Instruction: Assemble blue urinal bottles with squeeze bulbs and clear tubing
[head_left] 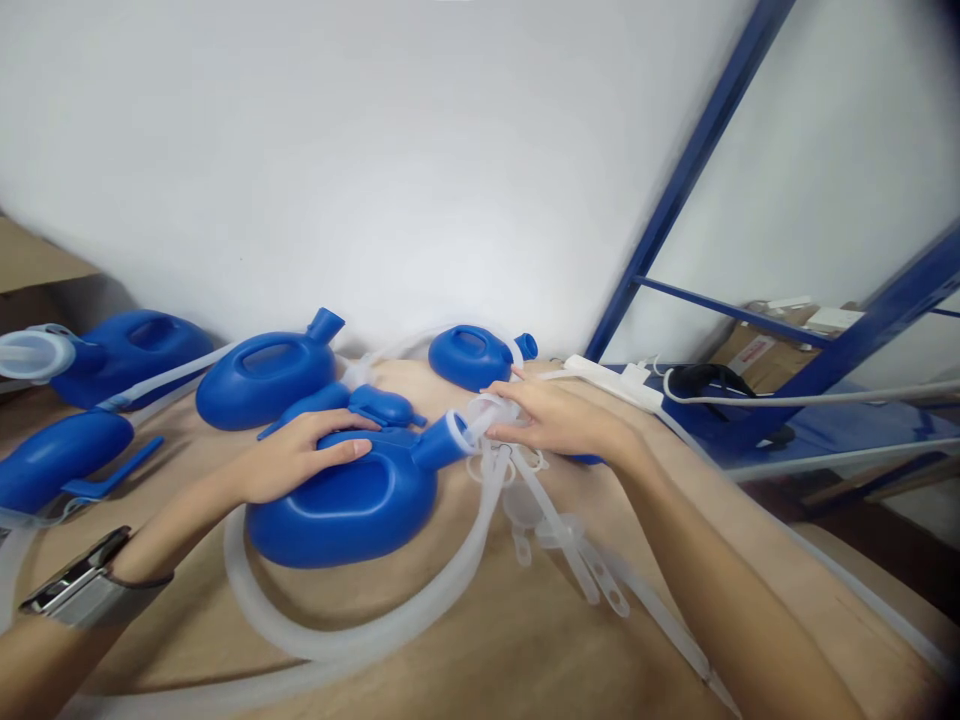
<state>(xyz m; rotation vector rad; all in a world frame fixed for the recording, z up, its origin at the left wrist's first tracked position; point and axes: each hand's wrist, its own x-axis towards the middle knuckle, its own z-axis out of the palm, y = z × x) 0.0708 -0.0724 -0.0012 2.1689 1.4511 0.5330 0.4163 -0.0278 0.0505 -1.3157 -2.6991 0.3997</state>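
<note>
My left hand lies over the top of a blue plastic urinal bottle, gripping it around the handle, thumb on the near side. The bottle rests on its base with its neck slanting up to the right. At its mouth, my right hand pinches a clear plastic fitting, which sits at or partly inside the opening; how far in, I cannot tell. A translucent hose curves beneath the bottle toward the fitting. Below my right hand lie clear straps and caps.
More blue bottles stand behind, at the back centre and at the left. Smaller blue parts lie behind the held bottle. A white power strip and a blue metal frame are at the right.
</note>
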